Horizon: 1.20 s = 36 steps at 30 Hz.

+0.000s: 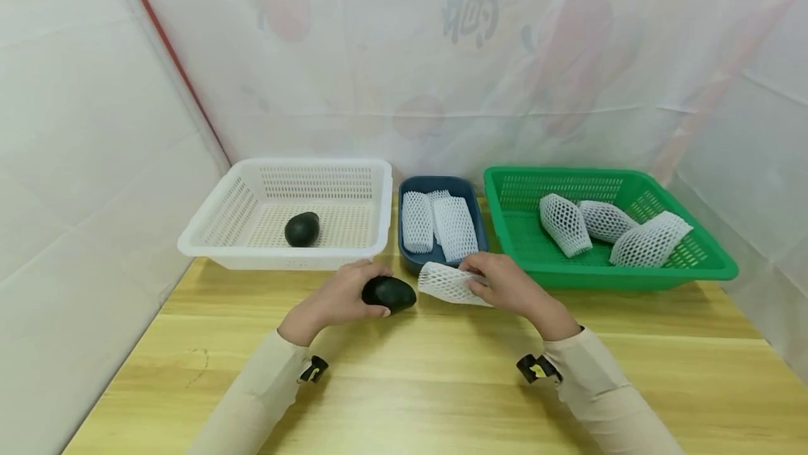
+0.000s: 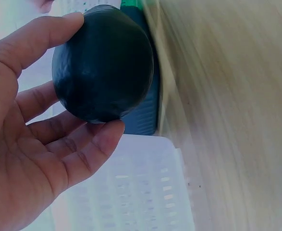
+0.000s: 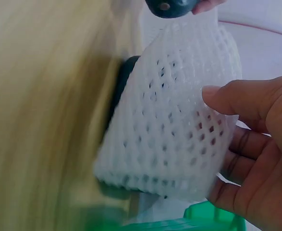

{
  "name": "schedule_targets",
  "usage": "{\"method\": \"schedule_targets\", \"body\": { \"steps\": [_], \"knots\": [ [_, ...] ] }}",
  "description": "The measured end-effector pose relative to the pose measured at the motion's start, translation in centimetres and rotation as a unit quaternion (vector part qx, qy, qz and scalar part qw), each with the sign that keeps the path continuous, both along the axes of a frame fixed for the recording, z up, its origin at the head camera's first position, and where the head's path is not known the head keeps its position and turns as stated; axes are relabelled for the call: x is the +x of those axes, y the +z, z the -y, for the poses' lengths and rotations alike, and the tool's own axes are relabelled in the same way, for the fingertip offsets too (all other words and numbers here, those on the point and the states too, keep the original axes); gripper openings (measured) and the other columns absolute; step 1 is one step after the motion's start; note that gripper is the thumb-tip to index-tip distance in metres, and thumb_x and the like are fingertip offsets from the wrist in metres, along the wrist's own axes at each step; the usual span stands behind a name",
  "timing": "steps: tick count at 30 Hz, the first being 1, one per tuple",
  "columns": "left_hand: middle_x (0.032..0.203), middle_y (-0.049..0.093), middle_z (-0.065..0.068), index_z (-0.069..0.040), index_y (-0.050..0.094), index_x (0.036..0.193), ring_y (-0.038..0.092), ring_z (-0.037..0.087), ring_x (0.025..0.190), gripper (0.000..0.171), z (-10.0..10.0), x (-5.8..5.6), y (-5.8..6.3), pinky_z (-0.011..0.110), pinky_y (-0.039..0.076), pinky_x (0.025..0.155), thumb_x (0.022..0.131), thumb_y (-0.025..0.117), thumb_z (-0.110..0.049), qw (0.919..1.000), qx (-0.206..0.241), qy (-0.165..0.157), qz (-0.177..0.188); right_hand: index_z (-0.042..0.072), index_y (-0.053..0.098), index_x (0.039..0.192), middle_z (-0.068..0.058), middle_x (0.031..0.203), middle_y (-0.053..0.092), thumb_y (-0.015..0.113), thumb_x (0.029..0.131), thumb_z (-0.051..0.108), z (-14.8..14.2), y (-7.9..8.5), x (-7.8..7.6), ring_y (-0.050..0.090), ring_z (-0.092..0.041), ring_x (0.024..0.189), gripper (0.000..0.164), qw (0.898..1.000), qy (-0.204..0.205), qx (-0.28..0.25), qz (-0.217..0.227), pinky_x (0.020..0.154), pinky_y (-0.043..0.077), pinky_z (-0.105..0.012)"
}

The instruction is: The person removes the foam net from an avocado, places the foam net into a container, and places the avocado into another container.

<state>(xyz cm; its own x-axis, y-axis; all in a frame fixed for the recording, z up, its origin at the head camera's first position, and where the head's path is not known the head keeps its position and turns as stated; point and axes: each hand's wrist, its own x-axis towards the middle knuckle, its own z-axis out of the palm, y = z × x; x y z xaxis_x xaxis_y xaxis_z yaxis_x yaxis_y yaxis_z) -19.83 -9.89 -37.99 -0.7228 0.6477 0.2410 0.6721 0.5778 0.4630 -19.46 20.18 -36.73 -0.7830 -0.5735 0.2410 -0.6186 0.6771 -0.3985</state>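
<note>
My left hand [image 1: 344, 295] grips a dark avocado [image 1: 389, 294] between thumb and fingers, its narrower end pointing right. In the left wrist view the thumb presses one side of the avocado [image 2: 102, 65] and the fingertips the other. Just to the right, my right hand [image 1: 505, 285] pinches a white foam net sleeve [image 1: 451, 282], whose end faces the avocado with a small gap between. The right wrist view shows the net [image 3: 169, 110] flattened, thumb on its near face and fingers behind it.
A white basket [image 1: 284, 256] at the left holds another avocado [image 1: 301, 229]. The small blue tray [image 1: 413, 259] in the middle has several foam nets [image 1: 457, 227]. In the green basket [image 1: 606, 278] at the right lie net-wrapped pieces [image 1: 564, 223]. A plastic sheet rises behind.
</note>
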Motion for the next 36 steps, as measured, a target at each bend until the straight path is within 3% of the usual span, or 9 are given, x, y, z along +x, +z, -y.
{"method": "schedule_targets", "body": {
  "steps": [7,15,19,24,36],
  "knots": [
    [0.104,0.059,0.004,-0.005,0.062,0.115,0.054,0.019,0.091,0.053,0.4,0.7,0.6,0.036,0.045,0.079,0.070,0.081,-0.024,1.0000,0.003,-0.005,0.005,0.003,0.057,0.103,0.001,0.073,0.056,0.066,0.084,0.000,0.3,1.0,-0.4,0.047,-0.009,0.058,0.021,1.000,-0.022,-0.016,0.001,0.055,0.044,-0.028],
    [0.106,0.060,0.004,-0.007,0.063,0.117,0.054,0.017,0.092,0.053,1.2,0.9,1.6,0.035,0.045,0.078,0.070,0.080,-0.025,0.9999,0.015,-0.001,0.005,0.003,0.060,0.096,-0.003,0.082,0.060,0.066,0.085,0.001,0.6,1.9,-1.7,0.055,-0.015,0.069,0.013,0.997,-0.038,-0.059,-0.015,0.061,0.047,-0.032],
    [0.106,0.060,0.003,-0.009,0.063,0.117,0.054,0.016,0.092,0.052,1.7,1.2,1.9,0.034,0.045,0.078,0.071,0.079,-0.026,0.9999,0.013,0.000,0.000,-0.001,0.059,0.104,-0.003,0.081,0.059,0.065,0.085,0.001,0.9,2.0,-2.1,0.056,-0.017,0.071,0.019,0.995,-0.063,-0.074,-0.019,0.062,0.048,-0.032],
    [0.106,0.060,0.002,-0.011,0.062,0.119,0.054,0.016,0.092,0.052,2.2,1.4,2.2,0.034,0.045,0.077,0.072,0.079,-0.027,0.9999,0.013,0.004,0.003,-0.001,0.054,0.114,-0.004,0.081,0.060,0.065,0.086,0.003,1.3,2.3,-2.5,0.058,-0.018,0.072,0.031,0.988,-0.104,-0.114,-0.005,0.063,0.048,-0.034],
    [0.107,0.060,0.003,-0.009,0.062,0.118,0.054,0.016,0.091,0.053,3.4,1.7,3.2,0.035,0.046,0.076,0.072,0.080,-0.027,0.9992,0.030,0.024,0.009,0.003,0.053,0.111,-0.012,0.093,0.064,0.064,0.088,0.010,2.3,3.4,-4.6,0.061,-0.022,0.077,0.026,0.970,-0.167,-0.160,0.068,0.063,0.049,-0.037]
  ]
}}
